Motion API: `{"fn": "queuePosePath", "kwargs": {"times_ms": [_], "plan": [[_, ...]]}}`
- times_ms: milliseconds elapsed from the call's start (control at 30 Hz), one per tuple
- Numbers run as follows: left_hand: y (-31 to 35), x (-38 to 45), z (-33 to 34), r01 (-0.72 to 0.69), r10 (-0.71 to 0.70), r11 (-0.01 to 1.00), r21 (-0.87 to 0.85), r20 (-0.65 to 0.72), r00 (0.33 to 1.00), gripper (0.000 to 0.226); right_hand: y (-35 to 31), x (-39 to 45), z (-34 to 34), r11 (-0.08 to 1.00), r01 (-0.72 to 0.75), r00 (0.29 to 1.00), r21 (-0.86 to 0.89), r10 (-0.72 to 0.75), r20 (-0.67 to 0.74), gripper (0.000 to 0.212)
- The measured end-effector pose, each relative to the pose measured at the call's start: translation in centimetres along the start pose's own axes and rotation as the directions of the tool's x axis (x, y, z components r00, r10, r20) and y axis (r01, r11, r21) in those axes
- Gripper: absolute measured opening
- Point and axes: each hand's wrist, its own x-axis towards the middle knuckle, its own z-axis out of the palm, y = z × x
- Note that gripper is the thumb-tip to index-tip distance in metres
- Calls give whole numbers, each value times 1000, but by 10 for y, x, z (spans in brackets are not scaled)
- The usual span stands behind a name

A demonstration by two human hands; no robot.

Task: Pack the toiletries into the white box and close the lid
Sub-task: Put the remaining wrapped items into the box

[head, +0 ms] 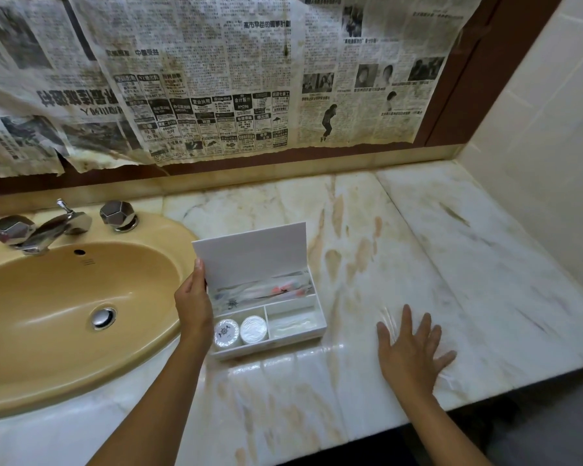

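Note:
The white box stands on the marble counter beside the sink, its lid upright and open. Wrapped toothbrushes lie in the back compartment. Two round white packets sit at the front left, and a clear packet fills the front right. My left hand grips the box's left side, thumb against the lid's edge. My right hand lies flat with its fingers spread on the counter to the right of the box. It rests on a clear plastic packet of thin white sticks, mostly hidden beneath it.
A yellow sink with a chrome tap lies to the left of the box. Old newspaper covers the wall behind. A tiled wall bounds the counter on the right. The counter's front edge runs close under my right wrist.

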Motion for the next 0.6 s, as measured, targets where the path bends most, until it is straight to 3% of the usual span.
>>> {"fn": "queuePosePath", "kwargs": {"times_ms": [133,400,500,600], "plan": [[2,-2,2,-5,5,1000,12,-7,1000,35,-15,-2,9,997,64,998,33,-65,26,62],[4,-3,1,6,-6,1000,4,-11,1000,36,-69,-9,19,928,367,925,65,-372,79,62],[5,-3,0,16,-16,1000,-1,-8,1000,36,-76,-12,13,918,388,916,85,-394,70,84],[5,-3,0,28,-28,1000,-6,-8,1000,36,-76,-12,8,931,358,934,66,-356,-34,70]]}}
